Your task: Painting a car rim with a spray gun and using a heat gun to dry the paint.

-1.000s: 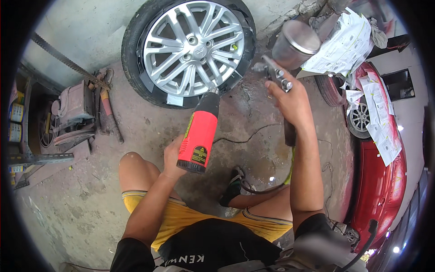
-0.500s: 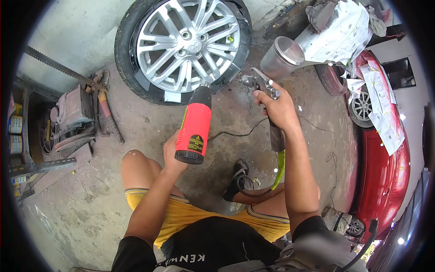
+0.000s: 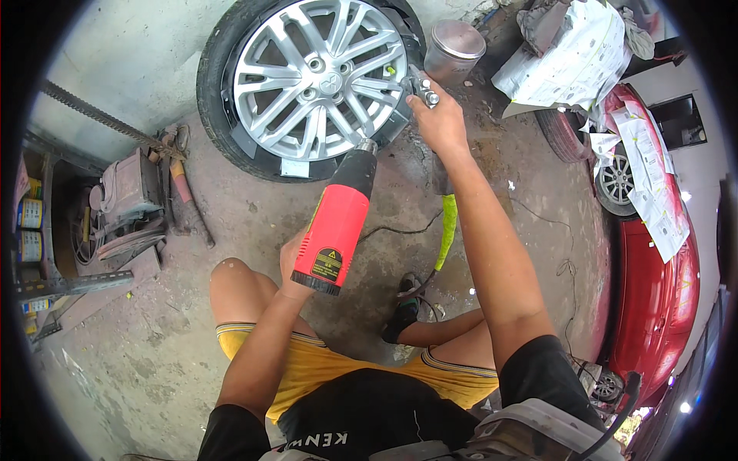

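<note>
The left hand (image 3: 292,261) is clamping its fingers on a heat gun (image 3: 334,230), the right hand (image 3: 440,123) on a spray gun (image 3: 419,86), apparently treating the wheel (image 3: 330,83) by the wall (image 3: 146,69), steady aim seemingly being needed next.

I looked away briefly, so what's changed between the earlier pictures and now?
The right hand has moved the spray gun leftward, closer to the wheel. Nothing was taken hold of or let go. The left hand still holds the heat gun, nozzle toward the wheel, which stayed put.
</note>
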Motion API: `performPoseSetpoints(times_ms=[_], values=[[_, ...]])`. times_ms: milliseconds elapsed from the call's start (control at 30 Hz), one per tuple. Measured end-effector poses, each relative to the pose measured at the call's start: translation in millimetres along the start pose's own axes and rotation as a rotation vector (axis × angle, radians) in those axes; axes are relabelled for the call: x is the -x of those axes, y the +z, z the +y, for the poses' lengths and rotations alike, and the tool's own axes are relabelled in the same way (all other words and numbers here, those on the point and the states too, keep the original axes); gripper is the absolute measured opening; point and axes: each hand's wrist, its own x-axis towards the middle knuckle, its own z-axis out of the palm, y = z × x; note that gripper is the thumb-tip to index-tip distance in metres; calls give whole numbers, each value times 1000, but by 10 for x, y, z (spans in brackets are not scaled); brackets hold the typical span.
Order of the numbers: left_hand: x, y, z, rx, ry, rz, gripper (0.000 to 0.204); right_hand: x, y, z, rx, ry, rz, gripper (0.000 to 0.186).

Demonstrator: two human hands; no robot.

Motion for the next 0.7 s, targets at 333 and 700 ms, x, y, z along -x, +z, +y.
performPoseSetpoints(times_ms=[333, 700], values=[[-622, 193, -41, -207, 44, -108, 33, -619, 847, 722, -220, 208, -4, 58], [-619, 194, 80, -78, 65, 74, 24, -778, 1176, 818, -249, 183, 68, 57]])
